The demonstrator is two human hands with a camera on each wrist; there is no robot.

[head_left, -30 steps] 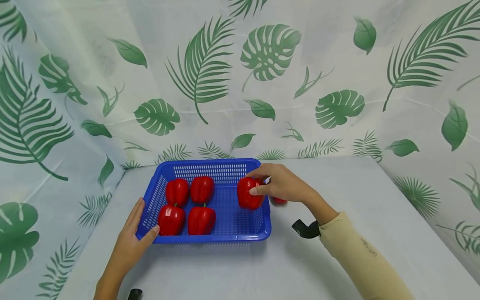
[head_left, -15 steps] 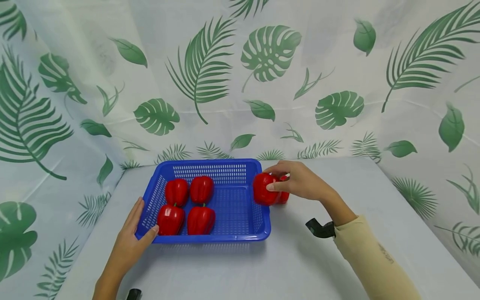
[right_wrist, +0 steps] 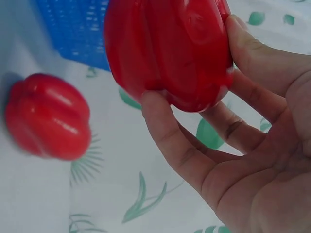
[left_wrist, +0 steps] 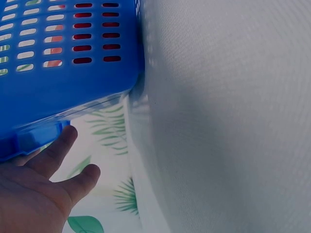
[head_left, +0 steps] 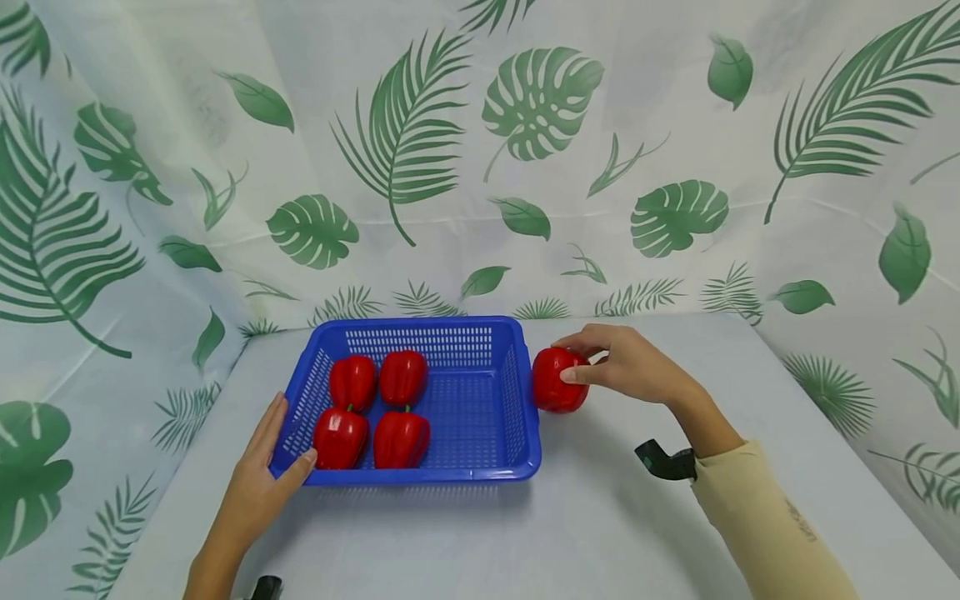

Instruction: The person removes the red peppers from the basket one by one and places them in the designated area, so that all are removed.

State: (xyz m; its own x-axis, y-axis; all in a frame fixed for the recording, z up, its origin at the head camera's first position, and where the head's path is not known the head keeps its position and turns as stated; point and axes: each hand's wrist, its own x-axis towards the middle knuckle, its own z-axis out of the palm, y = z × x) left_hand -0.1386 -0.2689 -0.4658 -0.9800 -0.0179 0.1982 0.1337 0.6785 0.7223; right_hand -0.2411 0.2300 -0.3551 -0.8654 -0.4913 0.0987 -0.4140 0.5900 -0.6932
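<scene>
In the head view, my right hand (head_left: pixel 626 362) grips a red bell pepper (head_left: pixel 551 385) just outside the basket's right wall. The right wrist view shows thumb and fingers round this raised pepper (right_wrist: pixel 167 48). A second red bell pepper (right_wrist: pixel 48 116) sits on the table below it, largely hidden behind the held one in the head view. My left hand (head_left: pixel 258 487) rests at the left side of the blue plastic basket (head_left: pixel 427 477), thumb on the rim and fingers extended along the outside. Several red bell peppers (head_left: pixel 401 439) fill the basket's left half.
The basket has slotted walls (left_wrist: pixel 58 82). The white-covered table (head_left: pixel 420 542) extends in front of it and to the right. Behind stands a white curtain (head_left: pixel 450 275) printed with green leaves. Black camera mounts (head_left: pixel 663 460) sit by the wrists.
My right hand has carried the pepper rightward from above the basket, over the right rim, to outside it. My left hand and the basket have stayed in place.
</scene>
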